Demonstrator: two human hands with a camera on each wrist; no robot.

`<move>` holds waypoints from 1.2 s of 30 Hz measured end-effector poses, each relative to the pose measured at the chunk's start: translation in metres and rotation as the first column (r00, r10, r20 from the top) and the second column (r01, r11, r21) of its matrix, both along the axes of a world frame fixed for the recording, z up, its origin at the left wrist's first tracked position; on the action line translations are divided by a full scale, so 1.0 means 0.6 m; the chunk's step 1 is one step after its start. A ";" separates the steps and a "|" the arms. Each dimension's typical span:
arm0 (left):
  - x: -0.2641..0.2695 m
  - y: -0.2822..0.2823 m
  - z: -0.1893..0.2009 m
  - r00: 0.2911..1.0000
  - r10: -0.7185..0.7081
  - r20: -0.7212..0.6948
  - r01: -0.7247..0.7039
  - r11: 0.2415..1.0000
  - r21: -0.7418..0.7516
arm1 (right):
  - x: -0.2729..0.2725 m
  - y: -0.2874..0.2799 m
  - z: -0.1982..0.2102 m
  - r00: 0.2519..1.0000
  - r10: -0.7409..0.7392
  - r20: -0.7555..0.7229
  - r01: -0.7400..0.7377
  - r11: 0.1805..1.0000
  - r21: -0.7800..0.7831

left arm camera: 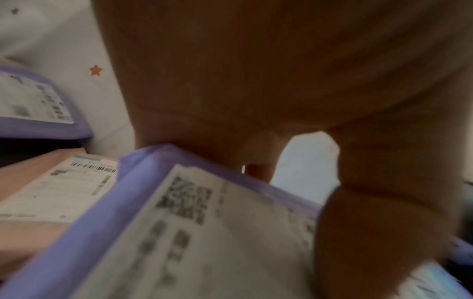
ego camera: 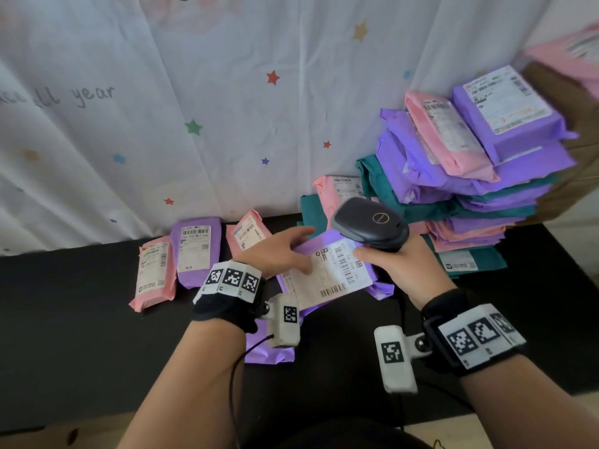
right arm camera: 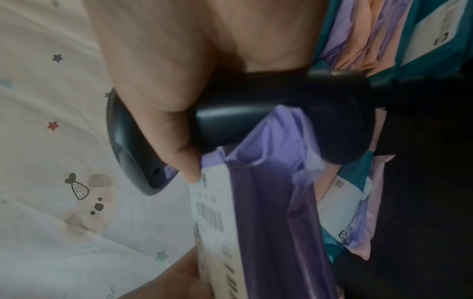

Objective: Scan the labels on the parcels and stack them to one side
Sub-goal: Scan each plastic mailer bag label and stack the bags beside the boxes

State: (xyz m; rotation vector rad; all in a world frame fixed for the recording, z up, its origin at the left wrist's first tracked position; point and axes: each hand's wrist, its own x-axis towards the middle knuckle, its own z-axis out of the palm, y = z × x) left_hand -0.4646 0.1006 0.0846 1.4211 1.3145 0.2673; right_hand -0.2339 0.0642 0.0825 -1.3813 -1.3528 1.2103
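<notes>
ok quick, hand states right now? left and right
Left hand: holding the purple parcel, thumb on its label.
Right hand: gripping the scanner, thumb tip touching the label edge.

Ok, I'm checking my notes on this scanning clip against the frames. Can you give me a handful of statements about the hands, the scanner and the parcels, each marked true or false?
1. The right hand grips the scanner. True.
2. The left hand rests empty on the black table. False: it holds the purple parcel, thumb on its white label.
3. The held parcel's label faces up toward the scanner. True.
4. The tall stack stands to the person's left. False: it stands to the right, against the star-patterned cloth.
5. Three parcels lie on the table left of the left hand, two pink and one purple. True.
6. The stack holds only pink parcels. False: purple, pink and teal.
</notes>
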 end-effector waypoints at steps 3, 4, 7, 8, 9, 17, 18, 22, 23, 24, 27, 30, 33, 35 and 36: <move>-0.001 -0.003 -0.001 0.995 -0.092 -0.038 0.088 0.992 -0.092 | 0.000 -0.003 0.002 1.000 0.003 -0.019 -0.003 1.000 -0.012; -0.004 -0.005 -0.001 0.995 -0.084 -0.049 0.079 0.992 -0.102 | -0.002 -0.005 0.004 0.999 -0.021 -0.028 0.021 1.000 -0.016; -0.014 -0.009 -0.009 0.998 0.019 -0.061 -0.024 0.996 -0.086 | -0.006 -0.006 0.003 0.988 -0.143 -0.060 0.145 0.989 0.020; -0.016 -0.010 -0.012 0.995 0.061 -0.075 -0.065 0.996 -0.052 | -0.010 -0.006 0.004 0.979 -0.186 -0.078 0.190 0.981 0.048; -0.017 -0.012 -0.015 0.990 0.117 -0.083 -0.119 0.993 -0.018 | -0.011 -0.005 0.001 0.972 -0.224 -0.077 0.230 0.970 0.077; 0.004 -0.026 -0.065 0.711 0.666 0.226 -0.664 0.742 -0.096 | -0.050 -0.015 -0.004 0.970 -0.228 -0.080 0.229 0.973 0.002; 0.007 -0.026 -0.070 0.676 0.694 0.249 -0.694 0.713 -0.104 | -0.057 -0.018 -0.005 0.975 -0.205 -0.082 0.204 0.979 -0.019; 0.011 -0.023 -0.078 0.584 0.761 0.283 -0.770 0.629 -0.105 | -0.072 -0.025 -0.008 0.989 -0.131 -0.073 0.127 0.990 -0.064; 0.011 -0.022 -0.079 0.576 0.767 0.282 -0.778 0.621 -0.097 | -0.073 -0.027 -0.008 0.990 -0.123 -0.070 0.119 0.991 -0.062; 0.011 -0.022 -0.080 0.575 0.770 0.277 -0.783 0.616 -0.085 | -0.074 -0.027 -0.008 0.991 -0.116 -0.069 0.112 0.992 -0.063; 0.009 -0.020 -0.080 0.581 0.773 0.255 -0.794 0.607 -0.033 | -0.073 -0.029 -0.006 0.995 -0.081 -0.062 0.076 0.994 -0.082; 0.010 -0.020 -0.078 0.591 0.768 0.248 -0.793 0.609 0.003 | -0.072 -0.029 -0.005 0.996 -0.068 -0.052 0.063 0.993 -0.095; 0.013 -0.019 -0.075 0.606 0.758 0.241 -0.784 0.620 0.023 | -0.071 -0.028 -0.005 0.997 -0.060 -0.058 0.054 0.994 -0.096; 0.015 -0.018 -0.073 0.608 0.757 0.239 -0.784 0.620 0.030 | -0.070 -0.027 -0.005 0.996 -0.061 -0.059 0.055 0.994 -0.098; 0.015 -0.018 -0.073 0.609 0.757 0.238 -0.784 0.620 0.033 | -0.070 -0.026 -0.006 0.996 -0.062 -0.059 0.056 0.994 -0.099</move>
